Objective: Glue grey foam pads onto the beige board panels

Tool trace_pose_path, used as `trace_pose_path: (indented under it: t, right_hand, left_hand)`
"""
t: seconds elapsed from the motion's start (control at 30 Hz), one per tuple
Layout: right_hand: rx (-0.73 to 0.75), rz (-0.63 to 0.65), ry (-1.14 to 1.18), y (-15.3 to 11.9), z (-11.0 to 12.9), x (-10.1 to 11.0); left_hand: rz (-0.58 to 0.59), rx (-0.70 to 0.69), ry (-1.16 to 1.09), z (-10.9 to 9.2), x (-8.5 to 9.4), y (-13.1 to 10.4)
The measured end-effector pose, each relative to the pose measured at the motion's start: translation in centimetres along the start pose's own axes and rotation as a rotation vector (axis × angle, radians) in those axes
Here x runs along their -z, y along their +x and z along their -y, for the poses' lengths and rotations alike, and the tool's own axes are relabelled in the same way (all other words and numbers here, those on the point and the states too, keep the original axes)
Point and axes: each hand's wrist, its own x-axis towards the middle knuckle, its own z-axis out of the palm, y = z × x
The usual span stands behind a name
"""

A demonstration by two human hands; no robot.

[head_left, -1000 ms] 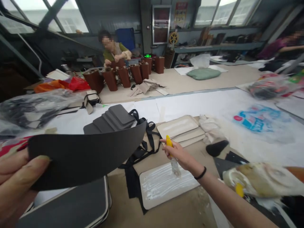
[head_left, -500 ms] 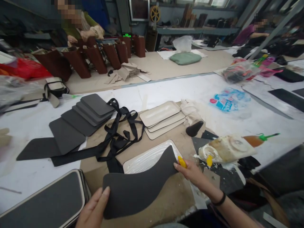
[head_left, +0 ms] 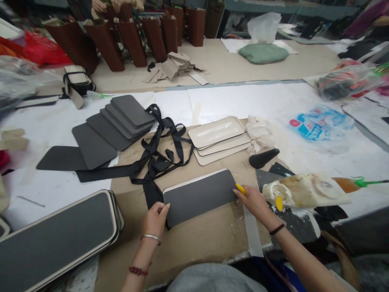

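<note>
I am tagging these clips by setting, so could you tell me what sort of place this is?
Probably a bag-making workshop: grey panels fanned on the table, black straps, a glue bottle, and brown bags lined up behind.

Dark grey rounded panel flat atop pale board

Panel on board, straps behind, stacked trays behind right.

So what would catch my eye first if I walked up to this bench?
Probably the grey panel laid flat at the centre, with the left hand and right hand at its ends. Then the glue-smeared bottle lying at right, and the black straps tangled just behind.
</note>
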Motion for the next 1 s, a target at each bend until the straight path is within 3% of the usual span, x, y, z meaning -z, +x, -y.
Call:
trace_pose_path:
  t: [0.33,1.0]
  right_hand:
    - [-0.035,0.104,-0.19,1.5,0.1,-0.3]
    - [-0.007,0.164,-0.186,2.6,-0.7,-0.4]
  left_hand:
    - [-0.026,0.111,0.148,-1.1,-0.5,0.3]
    - [-0.034,0.212,0.202,-2.3,-0.5,0.3]
